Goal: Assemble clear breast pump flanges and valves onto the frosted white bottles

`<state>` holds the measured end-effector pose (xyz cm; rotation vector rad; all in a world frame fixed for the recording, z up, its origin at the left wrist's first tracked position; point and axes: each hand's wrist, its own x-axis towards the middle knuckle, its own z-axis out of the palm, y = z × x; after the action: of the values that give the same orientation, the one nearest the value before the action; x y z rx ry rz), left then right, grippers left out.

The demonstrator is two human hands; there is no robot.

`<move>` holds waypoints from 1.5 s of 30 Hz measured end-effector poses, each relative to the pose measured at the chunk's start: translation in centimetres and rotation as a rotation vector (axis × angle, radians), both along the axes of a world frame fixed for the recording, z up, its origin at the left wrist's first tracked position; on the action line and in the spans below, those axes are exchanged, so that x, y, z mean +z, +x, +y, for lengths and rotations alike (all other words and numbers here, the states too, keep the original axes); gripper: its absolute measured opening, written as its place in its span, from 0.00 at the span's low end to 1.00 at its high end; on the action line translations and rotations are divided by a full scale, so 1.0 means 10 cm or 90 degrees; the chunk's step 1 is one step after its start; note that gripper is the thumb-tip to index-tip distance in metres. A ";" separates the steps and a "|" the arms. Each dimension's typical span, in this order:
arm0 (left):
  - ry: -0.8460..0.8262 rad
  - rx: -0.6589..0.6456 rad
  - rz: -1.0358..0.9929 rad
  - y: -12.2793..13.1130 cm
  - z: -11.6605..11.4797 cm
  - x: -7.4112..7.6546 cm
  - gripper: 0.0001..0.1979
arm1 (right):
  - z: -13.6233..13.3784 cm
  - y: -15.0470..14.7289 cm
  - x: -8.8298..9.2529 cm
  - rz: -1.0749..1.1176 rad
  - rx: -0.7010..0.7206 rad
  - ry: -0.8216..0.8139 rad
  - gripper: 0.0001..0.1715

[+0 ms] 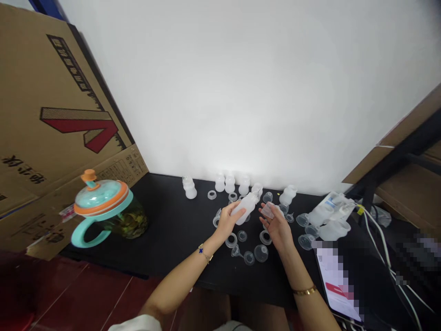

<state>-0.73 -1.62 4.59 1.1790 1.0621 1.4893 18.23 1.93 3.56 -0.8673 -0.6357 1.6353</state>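
A frosted white baby bottle (245,209) is tilted in my left hand (225,225), its neck pointing up and to the right. My right hand (280,230), palm up, pinches a small clear plastic cap (268,210) between thumb and fingers, just right of the bottle and apart from it. Beneath and around both hands lie several loose parts: a ring collar (231,240), a clear funnel-shaped piece (236,251), a round clear cover (261,253) and another ring (265,237) beside my right wrist.
Along the wall stand several bottles, among them a capped one (189,187) and an upright one (288,195). Bagged bottles (332,216) lie at the right, near a phone (339,280) and white cables (379,243). A large teal-lidded jug (103,207) and cardboard box (51,115) occupy the left.
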 end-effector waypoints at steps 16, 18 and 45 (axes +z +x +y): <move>0.000 0.015 0.005 0.02 0.01 -0.01 0.21 | 0.00 0.00 0.00 0.005 0.006 0.007 0.18; 0.003 0.011 0.012 0.01 0.01 -0.02 0.20 | 0.00 -0.01 0.00 0.005 0.007 0.003 0.18; -0.011 0.018 0.081 0.01 0.01 -0.02 0.20 | -0.01 -0.02 0.01 0.010 -0.009 0.016 0.20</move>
<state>-0.63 -1.56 4.43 1.2653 1.1797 1.4384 18.05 1.81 3.62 -0.8390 -0.6364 1.6163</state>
